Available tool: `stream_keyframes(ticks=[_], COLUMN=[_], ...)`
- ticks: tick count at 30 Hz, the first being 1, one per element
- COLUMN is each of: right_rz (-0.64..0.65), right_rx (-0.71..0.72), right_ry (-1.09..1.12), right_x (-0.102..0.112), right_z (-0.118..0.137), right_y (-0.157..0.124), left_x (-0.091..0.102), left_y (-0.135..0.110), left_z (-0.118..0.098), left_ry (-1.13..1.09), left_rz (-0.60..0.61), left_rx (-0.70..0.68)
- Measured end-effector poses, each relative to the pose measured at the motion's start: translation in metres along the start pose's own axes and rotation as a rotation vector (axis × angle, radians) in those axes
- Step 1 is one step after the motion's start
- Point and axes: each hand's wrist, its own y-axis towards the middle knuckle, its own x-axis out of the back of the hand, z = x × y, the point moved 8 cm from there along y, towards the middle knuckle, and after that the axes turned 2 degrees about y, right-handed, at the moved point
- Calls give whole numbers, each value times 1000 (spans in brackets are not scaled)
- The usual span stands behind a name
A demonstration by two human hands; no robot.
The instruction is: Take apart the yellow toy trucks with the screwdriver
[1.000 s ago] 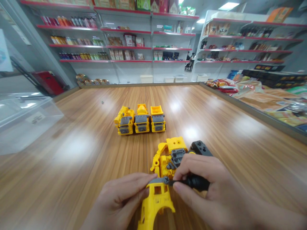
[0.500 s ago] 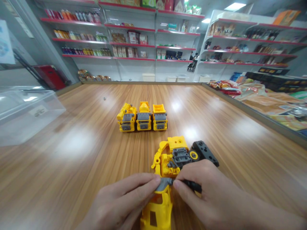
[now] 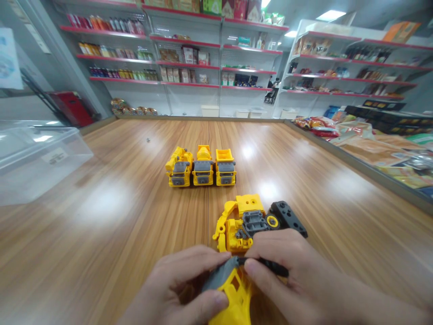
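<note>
My left hand (image 3: 179, 286) is closed round a yellow toy truck cab (image 3: 235, 300), its grey windshield piece (image 3: 219, 275) tilted up to the left. Between the thumb and fingers of my right hand (image 3: 297, 271) is a slim black screwdriver (image 3: 275, 267). Its tip meets the upper end of the grey piece; the exact contact is too small to make out. Just beyond my hands lie loose toy parts: a yellow jointed digger arm (image 3: 221, 225), a grey frame piece (image 3: 254, 223), a yellow-rimmed wheel (image 3: 272, 221) and a black chassis (image 3: 287, 217).
Three assembled yellow toy trucks (image 3: 203, 173) stand in a row farther back on the wooden table (image 3: 135, 234). At left is a clear plastic bin (image 3: 43, 158). Packaged goods (image 3: 372, 140) lie beyond the right edge, and stocked shelves (image 3: 186, 65) line the back.
The cab has turned in my left hand, so its grey piece now slants to the left. My left thumb has come round onto the yellow side. The screwdriver stays at the grey piece.
</note>
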Motion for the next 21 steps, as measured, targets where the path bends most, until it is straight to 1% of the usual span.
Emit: stream_keyframes(ticks=[1, 3, 6, 10, 14, 17, 19, 21], right_rz=[20, 68, 106, 89, 71, 63, 54, 68], right_rx=[-14, -30, -45, -23, 94, 175, 155, 96], right_ry=[-5, -7, 2, 5, -58, -124, -122, -78], right_x=[-2, -6, -11, -12, -12, -11, -10, -12], right_z=[-1, -3, -5, -5, 1, 6, 5, 2], right_y=[0, -2, -3, -4, -5, -6, -6, -4], left_x=[-1, 2, 5, 6, 4, 0, -1, -1], left_y=[0, 0, -1, 0, 2, 3, 4, 4], left_z=[-2, -6, -11, -15, -16, -9, -6, -6], left_ry=[-9, 4, 54, 113, 143, 80, 49, 41], left_rz=[4, -29, -69, -76, -48, -6, 8, 4], left_rx=[-12, -67, -162, -208, -168, -66, -31, -47])
